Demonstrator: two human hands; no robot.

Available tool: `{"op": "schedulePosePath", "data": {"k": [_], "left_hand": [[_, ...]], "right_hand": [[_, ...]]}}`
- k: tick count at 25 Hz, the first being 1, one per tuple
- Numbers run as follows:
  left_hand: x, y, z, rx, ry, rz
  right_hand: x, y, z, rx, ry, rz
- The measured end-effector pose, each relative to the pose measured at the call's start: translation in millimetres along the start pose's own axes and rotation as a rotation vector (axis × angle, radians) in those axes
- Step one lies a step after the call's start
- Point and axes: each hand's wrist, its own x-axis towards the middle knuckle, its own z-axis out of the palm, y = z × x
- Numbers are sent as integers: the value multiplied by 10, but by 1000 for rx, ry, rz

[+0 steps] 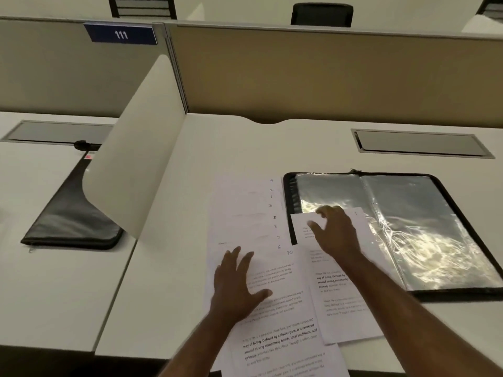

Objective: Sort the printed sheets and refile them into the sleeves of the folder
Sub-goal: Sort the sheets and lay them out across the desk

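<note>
We see a fanned stack of white printed sheets [245, 213] with handwritten numbers along their right edges lying on the pale grey worktop [231, 148], just left of an open black zip folder [460, 213] whose clear plastic sleeves [424, 227] glint under the light. Our left hand [239, 284] rests flat on the stack, fingers spread and straight, gripping nothing. Our right hand [334, 229] reaches over a separate white printed sheet [302, 221] that overlaps the folder's left page; its fingers are slightly curled on the paper, but we cannot tell whether they pinch it. Another printed page [343, 303] lies under the right forearm. Beyond a white curved divider [141, 148], a closed black folder [70, 221] sits on the neighbouring desk.
</note>
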Motion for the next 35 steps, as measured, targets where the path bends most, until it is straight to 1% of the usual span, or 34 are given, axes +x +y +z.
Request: {"op": "schedulePosePath", "data": {"k": [2,4,8,11,15,21,24,27,31,35], "left_hand": [[20,-12,24,64,-74,-3],[71,-70,-25,97,-110,8],[121,-160,-136,175,-195,18],[102,-171,-147,237,-232,18],[100,-171,-145,249,-251,0],[108,-132,-140,248,-265,-10],[92,-146,-139,248,-263,-4],[77,-173,-130,248,-263,15],[76,-196,-115,242,-271,20],[75,-198,-111,227,-287,19]], "right_hand": [[322,-239,145,14,-29,-74],[653,-402,285,14,-69,-85],[1159,-520,574,-41,-176,-144],[1373,-534,699,-147,-251,-172],[1498,-527,755,-312,-336,-234],[1586,-524,817,-210,-427,-174],[1538,-520,774,-17,-378,-198],[1501,-573,665,156,-265,-211],[1527,-701,408,217,-60,-290],[1603,-924,-52,293,209,-370]]}}
